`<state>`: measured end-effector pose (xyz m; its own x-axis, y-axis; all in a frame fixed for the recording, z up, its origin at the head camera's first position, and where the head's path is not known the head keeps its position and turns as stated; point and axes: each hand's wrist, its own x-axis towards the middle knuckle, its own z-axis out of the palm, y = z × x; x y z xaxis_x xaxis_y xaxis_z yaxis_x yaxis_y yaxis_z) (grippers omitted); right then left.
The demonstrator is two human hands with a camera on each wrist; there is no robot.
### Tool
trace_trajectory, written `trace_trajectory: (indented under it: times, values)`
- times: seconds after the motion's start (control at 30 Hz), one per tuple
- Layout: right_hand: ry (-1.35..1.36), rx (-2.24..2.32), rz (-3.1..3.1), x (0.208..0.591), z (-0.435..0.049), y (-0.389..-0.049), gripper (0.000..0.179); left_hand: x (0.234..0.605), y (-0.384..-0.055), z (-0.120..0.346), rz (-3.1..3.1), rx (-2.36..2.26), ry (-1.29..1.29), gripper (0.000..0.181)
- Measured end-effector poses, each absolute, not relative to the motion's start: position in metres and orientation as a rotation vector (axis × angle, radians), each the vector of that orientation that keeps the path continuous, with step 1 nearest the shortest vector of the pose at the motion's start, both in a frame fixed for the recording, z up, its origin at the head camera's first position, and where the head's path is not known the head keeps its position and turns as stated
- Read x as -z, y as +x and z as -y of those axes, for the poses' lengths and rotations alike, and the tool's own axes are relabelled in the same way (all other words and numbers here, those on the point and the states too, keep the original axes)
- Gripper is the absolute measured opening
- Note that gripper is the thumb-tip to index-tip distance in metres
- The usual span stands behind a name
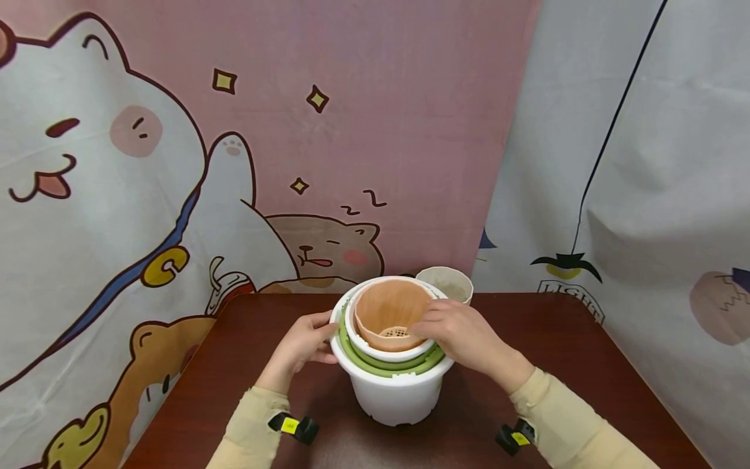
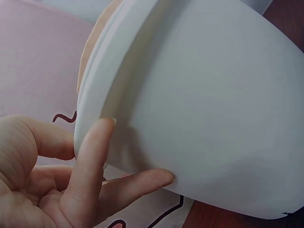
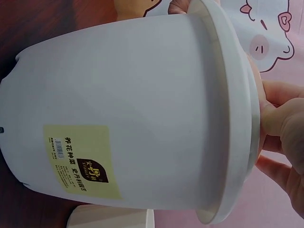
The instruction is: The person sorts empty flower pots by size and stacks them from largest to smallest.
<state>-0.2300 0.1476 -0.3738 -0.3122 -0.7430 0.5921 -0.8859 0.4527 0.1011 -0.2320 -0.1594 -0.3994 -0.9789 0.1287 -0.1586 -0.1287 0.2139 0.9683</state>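
A nest of flowerpots stands upright on the table. The large white flowerpot (image 1: 395,394) is outermost, with green rims (image 1: 381,363), a smaller white flowerpot (image 1: 391,355) and an orange flowerpot (image 1: 381,306) inside it. Holes show in the orange one's bottom. My left hand (image 1: 306,339) grips the big pot's rim from the left; in the left wrist view, fingers and thumb lie at the rim and against the outer wall. At the right, my right hand (image 1: 454,329) pinches the orange pot's rim, fingertips reaching inside. The right wrist view shows a printed label (image 3: 83,161) on the white wall.
Behind the nest, at the right, stands a cream pot (image 1: 448,281) near the table's back edge. The dark red-brown table (image 1: 545,352) meets cartoon-printed curtains (image 1: 433,130) at the back and sides. Each wrist carries a strapped camera.
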Motion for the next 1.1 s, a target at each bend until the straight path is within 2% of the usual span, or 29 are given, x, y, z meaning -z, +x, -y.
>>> trace_trajectory:
  times: [0.57, 0.87, 1.1]
  values:
    - [1.380, -0.392, 2.143, 0.373, -0.148, -0.231, 0.040, 0.401, -0.233, 0.160, -2.254, -1.878, 0.025, 0.047]
    - [1.364, -0.529, 2.214, 0.373, -0.155, -0.230, 0.023, 0.400, -0.231, 0.160, -2.261, -1.868, 0.025, 0.047]
    - [1.261, -0.611, 2.206, 0.375, -0.163, -0.227, 0.027, 0.399, -0.231, 0.159, -2.260, -1.869, 0.030, 0.047]
